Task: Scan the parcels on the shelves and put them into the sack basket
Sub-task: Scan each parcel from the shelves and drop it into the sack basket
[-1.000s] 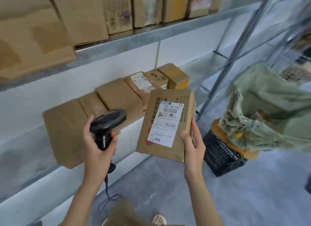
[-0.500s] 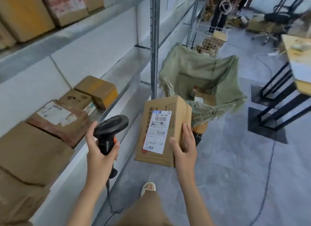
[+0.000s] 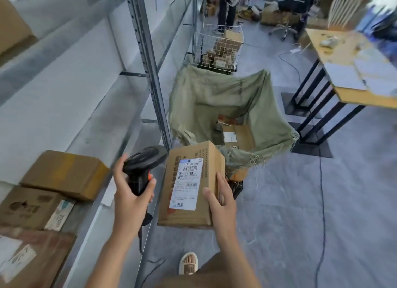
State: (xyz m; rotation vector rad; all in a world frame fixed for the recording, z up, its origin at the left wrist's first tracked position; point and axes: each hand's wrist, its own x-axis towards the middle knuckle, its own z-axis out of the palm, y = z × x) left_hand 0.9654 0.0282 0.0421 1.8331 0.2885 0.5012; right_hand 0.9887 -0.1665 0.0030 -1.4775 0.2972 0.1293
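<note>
Starting at your left, more parcels (image 3: 64,173) wait on the shelf (image 3: 103,124), and your left hand (image 3: 129,193) is clenched round the grip of the scanner (image 3: 142,165), its head just beside the parcel's near corner. The parcel (image 3: 189,184) is a stiff cardboard box, label facing you; one hand carries it, so it is likely light, though smooth card can slip. Your right hand (image 3: 221,199) grasps its right edge, thumb (image 3: 209,196) pressed on the labelled face and fingers wrapped behind. Hold by the edges, not the label. Beyond it, to the right, the sack basket (image 3: 268,107) stands open on the floor, a parcel already inside.
</note>
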